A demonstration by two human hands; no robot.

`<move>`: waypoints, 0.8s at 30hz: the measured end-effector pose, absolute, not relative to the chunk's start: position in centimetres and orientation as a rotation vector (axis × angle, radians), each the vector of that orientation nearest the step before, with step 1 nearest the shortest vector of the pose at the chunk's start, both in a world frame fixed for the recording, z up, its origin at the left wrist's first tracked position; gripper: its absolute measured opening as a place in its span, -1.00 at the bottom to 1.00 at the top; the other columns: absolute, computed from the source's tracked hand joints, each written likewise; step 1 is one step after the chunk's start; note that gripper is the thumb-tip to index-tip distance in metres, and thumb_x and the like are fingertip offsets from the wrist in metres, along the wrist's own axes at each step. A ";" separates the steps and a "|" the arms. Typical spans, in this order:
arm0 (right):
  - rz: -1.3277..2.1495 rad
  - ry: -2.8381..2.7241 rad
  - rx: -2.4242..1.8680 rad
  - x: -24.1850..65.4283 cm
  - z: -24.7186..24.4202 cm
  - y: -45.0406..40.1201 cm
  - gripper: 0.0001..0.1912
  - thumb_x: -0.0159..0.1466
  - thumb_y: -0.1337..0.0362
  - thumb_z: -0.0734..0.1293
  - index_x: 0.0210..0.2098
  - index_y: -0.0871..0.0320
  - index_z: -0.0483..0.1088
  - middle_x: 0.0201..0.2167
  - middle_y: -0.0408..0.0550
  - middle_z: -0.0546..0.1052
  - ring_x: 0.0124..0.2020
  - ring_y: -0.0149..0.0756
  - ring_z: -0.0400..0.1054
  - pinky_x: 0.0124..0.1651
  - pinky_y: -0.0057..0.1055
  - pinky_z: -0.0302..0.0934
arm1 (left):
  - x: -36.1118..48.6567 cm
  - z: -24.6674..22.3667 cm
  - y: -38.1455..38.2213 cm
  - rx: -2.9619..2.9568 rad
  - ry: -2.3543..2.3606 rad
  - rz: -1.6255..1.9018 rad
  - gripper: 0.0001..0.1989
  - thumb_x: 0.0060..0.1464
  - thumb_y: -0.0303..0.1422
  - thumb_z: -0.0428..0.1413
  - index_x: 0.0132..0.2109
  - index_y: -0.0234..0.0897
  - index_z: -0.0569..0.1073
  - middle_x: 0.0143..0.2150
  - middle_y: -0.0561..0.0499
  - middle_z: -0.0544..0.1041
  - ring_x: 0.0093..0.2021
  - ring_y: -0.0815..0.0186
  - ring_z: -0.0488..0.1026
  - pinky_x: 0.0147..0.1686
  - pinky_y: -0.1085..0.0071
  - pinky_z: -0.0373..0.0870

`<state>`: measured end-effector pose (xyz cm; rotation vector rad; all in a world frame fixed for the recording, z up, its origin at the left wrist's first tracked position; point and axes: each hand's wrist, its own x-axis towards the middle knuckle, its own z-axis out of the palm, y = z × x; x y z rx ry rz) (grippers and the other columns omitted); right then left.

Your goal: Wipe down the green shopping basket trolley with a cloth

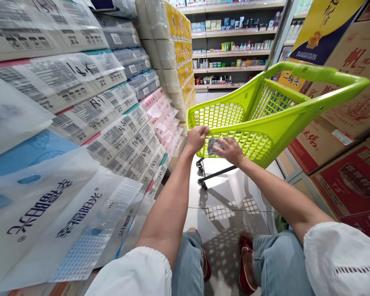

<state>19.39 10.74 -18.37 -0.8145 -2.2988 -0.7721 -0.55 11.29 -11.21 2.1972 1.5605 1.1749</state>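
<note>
A lime-green plastic shopping cart (283, 119) with perforated basket sides stands in front of me, its handle to the right. My left hand (198, 139) is closed over the top rim at the cart's near left corner. Beside it, my right hand (231, 150) presses a crumpled grey cloth (214, 147) against the near side of the basket. The hand and cloth are slightly blurred, and the cloth's weave cannot be made out. Black wheels (202, 184) and a dark lower bar show beneath the basket.
Stacked plastic-wrapped tissue packs (89, 88) rise close on my left, with yellow-and-white paper bales (172, 53) behind them. Cardboard cartons (351, 181) line the right side. Shelves of small bottles and boxes (237, 47) stand at the back. Pale tiled floor (218, 213) lies below.
</note>
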 end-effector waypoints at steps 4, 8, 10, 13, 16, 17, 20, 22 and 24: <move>-0.788 -2.047 -0.933 19.2 -14.2 11.6 -0.69 0.36 0.26 0.20 0.03 -0.10 0.42 0.15 -0.05 0.37 0.07 -0.14 0.16 0.09 -0.17 0.06 | -0.7 -11.2 11.3 2.236 1.533 1.168 -0.74 0.20 -0.32 -0.05 -0.28 -0.26 0.52 -0.25 -0.03 0.58 -0.19 0.26 0.43 -0.16 0.40 0.28; -0.777 -2.104 -0.877 18.8 -15.5 11.7 -0.72 0.37 0.23 0.20 0.00 -0.12 0.43 0.10 -0.06 0.41 0.04 -0.16 0.19 0.04 -0.20 0.08 | -0.7 -11.4 11.5 2.282 1.548 1.157 -0.73 0.21 -0.30 -0.07 -0.26 -0.24 0.52 -0.23 -0.02 0.58 -0.21 0.26 0.44 -0.17 0.39 0.29; -0.769 -2.179 -0.849 18.7 -17.5 11.4 -0.73 0.36 0.22 0.21 -0.01 -0.14 0.43 0.07 -0.07 0.43 -0.01 -0.18 0.21 0.00 -0.21 0.07 | -0.6 -11.4 11.6 2.298 1.578 1.146 -0.70 0.23 -0.27 -0.09 -0.27 -0.23 0.51 -0.24 -0.02 0.57 -0.22 0.26 0.44 -0.19 0.38 0.29; -0.768 -2.281 -0.795 18.7 -20.7 10.8 -0.74 0.36 0.23 0.22 -0.02 -0.15 0.43 0.08 -0.07 0.43 -0.06 -0.21 0.22 -0.04 -0.23 0.04 | -0.4 -11.5 11.8 2.316 1.633 1.126 -0.69 0.25 -0.24 -0.10 -0.27 -0.23 0.50 -0.24 -0.03 0.57 -0.21 0.25 0.44 -0.19 0.37 0.28; -0.796 -2.381 -0.710 18.9 -22.7 10.0 -0.75 0.36 0.25 0.22 -0.03 -0.15 0.43 0.04 -0.08 0.46 -0.12 -0.24 0.22 -0.10 -0.25 0.01 | -0.2 -11.7 11.9 2.329 1.674 1.122 -0.69 0.26 -0.25 -0.10 -0.24 -0.23 0.50 -0.23 -0.04 0.57 -0.20 0.24 0.43 -0.17 0.35 0.27; -0.812 -2.402 -0.683 19.0 -22.9 9.8 -0.75 0.36 0.25 0.22 -0.03 -0.16 0.43 0.02 -0.08 0.47 -0.13 -0.24 0.22 -0.12 -0.26 0.01 | -0.2 -11.7 11.9 2.336 1.677 1.124 -0.69 0.26 -0.25 -0.11 -0.24 -0.23 0.50 -0.22 -0.04 0.57 -0.20 0.24 0.43 -0.17 0.35 0.27; -0.826 -2.389 -0.707 19.2 -21.5 9.8 -0.74 0.36 0.27 0.22 -0.04 -0.15 0.43 0.03 -0.07 0.46 -0.12 -0.23 0.21 -0.12 -0.27 0.02 | -0.1 -11.9 12.0 2.360 1.666 1.137 -0.68 0.27 -0.24 -0.12 -0.22 -0.22 0.50 -0.22 -0.04 0.57 -0.20 0.24 0.43 -0.18 0.35 0.26; -0.792 -2.310 -0.816 19.3 -19.2 10.2 -0.73 0.36 0.28 0.21 -0.02 -0.12 0.43 0.05 -0.03 0.44 -0.08 -0.21 0.21 -0.09 -0.26 0.04 | -0.1 -12.0 12.1 2.370 1.665 1.139 -0.68 0.26 -0.25 -0.11 -0.23 -0.23 0.51 -0.23 -0.04 0.57 -0.22 0.25 0.43 -0.19 0.35 0.26; -0.771 -2.189 -0.911 19.3 -16.6 10.7 -0.71 0.36 0.27 0.20 0.02 -0.09 0.41 0.07 0.02 0.41 -0.03 -0.17 0.20 -0.04 -0.23 0.05 | -0.1 -12.0 12.1 2.374 1.658 1.139 -0.70 0.25 -0.27 -0.10 -0.24 -0.23 0.51 -0.24 -0.03 0.57 -0.22 0.25 0.42 -0.20 0.36 0.26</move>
